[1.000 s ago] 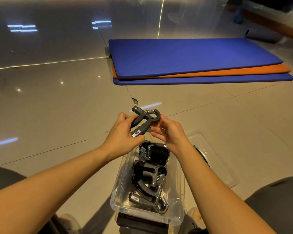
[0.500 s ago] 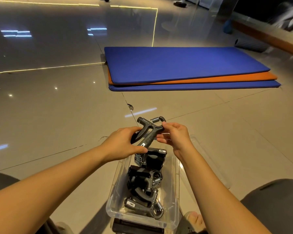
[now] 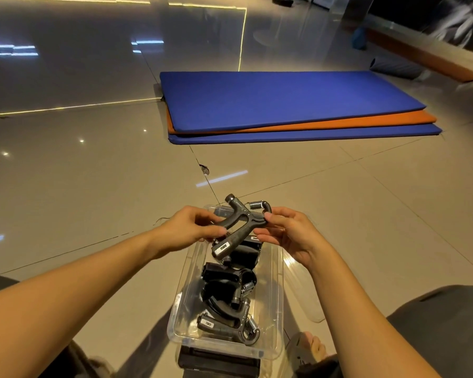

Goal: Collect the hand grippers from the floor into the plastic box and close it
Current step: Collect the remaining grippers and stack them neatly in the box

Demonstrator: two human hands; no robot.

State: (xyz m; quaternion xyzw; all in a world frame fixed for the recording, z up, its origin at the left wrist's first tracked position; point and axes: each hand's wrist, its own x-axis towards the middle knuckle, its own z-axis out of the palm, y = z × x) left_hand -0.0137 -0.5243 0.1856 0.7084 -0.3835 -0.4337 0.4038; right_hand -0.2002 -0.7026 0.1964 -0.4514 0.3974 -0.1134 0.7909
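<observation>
Head view: a dark grey plastic hand gripper with a steel spring [image 3: 239, 227] runs diagonally, spring end up-right, handle tips down-left. The left hand [image 3: 191, 227] pinches one handle; the right hand [image 3: 287, 230] clamps the spring end, above the clear plastic box [image 3: 280, 296]. Its white label is unreadable.
</observation>
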